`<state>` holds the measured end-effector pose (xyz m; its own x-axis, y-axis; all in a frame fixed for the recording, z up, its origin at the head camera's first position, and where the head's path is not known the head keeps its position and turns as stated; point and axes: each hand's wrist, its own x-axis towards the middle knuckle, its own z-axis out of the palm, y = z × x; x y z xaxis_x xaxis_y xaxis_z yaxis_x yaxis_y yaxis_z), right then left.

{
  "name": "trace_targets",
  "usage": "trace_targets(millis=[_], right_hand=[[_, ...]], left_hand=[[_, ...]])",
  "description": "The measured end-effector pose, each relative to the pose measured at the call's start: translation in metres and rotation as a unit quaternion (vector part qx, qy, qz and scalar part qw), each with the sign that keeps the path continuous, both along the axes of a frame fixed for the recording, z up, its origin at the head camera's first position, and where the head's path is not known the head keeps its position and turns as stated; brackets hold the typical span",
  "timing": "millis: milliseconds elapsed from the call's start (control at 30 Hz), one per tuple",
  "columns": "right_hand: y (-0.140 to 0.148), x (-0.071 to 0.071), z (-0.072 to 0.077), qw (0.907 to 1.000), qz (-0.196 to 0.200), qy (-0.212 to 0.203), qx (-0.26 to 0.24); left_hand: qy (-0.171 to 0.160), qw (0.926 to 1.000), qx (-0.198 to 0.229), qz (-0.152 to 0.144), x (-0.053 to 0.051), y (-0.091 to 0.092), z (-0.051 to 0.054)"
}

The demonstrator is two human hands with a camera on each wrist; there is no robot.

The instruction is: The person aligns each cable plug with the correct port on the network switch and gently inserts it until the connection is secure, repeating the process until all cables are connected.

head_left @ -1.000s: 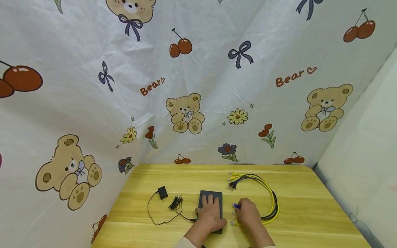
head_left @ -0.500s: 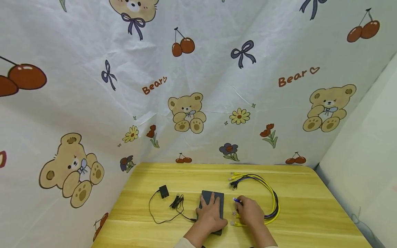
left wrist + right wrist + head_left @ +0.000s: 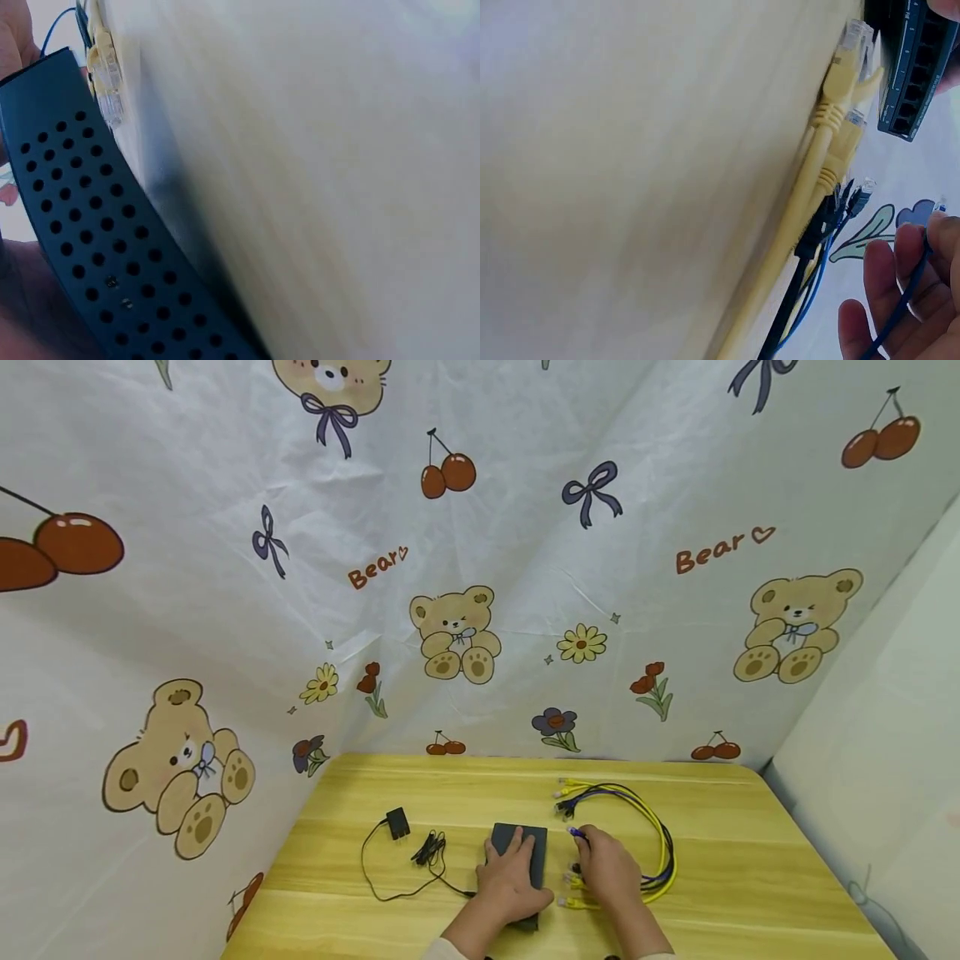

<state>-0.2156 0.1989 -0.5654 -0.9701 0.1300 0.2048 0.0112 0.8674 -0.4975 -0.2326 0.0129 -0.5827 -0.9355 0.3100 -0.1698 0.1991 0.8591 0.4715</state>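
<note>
In the head view my left hand (image 3: 508, 881) rests with spread fingers on top of a dark network switch (image 3: 539, 862), its thumb at the near right edge. The switch's perforated side (image 3: 105, 225) fills the lower left of the left wrist view; its row of ports (image 3: 915, 82) shows in the right wrist view. To the right of it, my right hand (image 3: 613, 878) pinches a blue Ethernet cable (image 3: 906, 296) just behind its clear plug (image 3: 940, 207), between thumb and fingers. The plug points toward the switch, apart from it.
Yellow Ethernet cables (image 3: 667, 872) and black ones curve in an arc right of the switch, with several plugs (image 3: 573, 902) at the near end. A black power adapter (image 3: 398, 823) and its bundled cord (image 3: 429, 848) lie to the left. A bear-print cloth (image 3: 510, 527) hangs behind the wooden table (image 3: 750, 860).
My right hand has drawn the blue cable's plug forward, away from the other plugs; a black plug now shows beneath. The left hand stays on the switch. The head view has shifted slightly.
</note>
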Motion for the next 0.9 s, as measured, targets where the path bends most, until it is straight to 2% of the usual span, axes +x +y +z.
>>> trace_targets(millis=[233,400,667,900], right_hand=[[0.0,-0.001,0.004,0.9998,0.006,0.014,0.015],[-0.003,0.0,0.011,0.9992,0.022,0.028,0.017],[-0.013,0.001,0.01,0.9956,0.066,0.011,0.066],[-0.018,0.002,0.013,0.9942,0.068,0.012,0.082]], left_hand=[[-0.003,0.9992,0.039,0.0,0.003,-0.002,0.005],[0.0,0.9988,0.047,-0.014,0.005,-0.003,0.006],[0.002,0.9978,0.062,-0.023,0.006,-0.007,0.003],[0.007,0.9973,0.067,-0.029,0.007,-0.007,0.003]])
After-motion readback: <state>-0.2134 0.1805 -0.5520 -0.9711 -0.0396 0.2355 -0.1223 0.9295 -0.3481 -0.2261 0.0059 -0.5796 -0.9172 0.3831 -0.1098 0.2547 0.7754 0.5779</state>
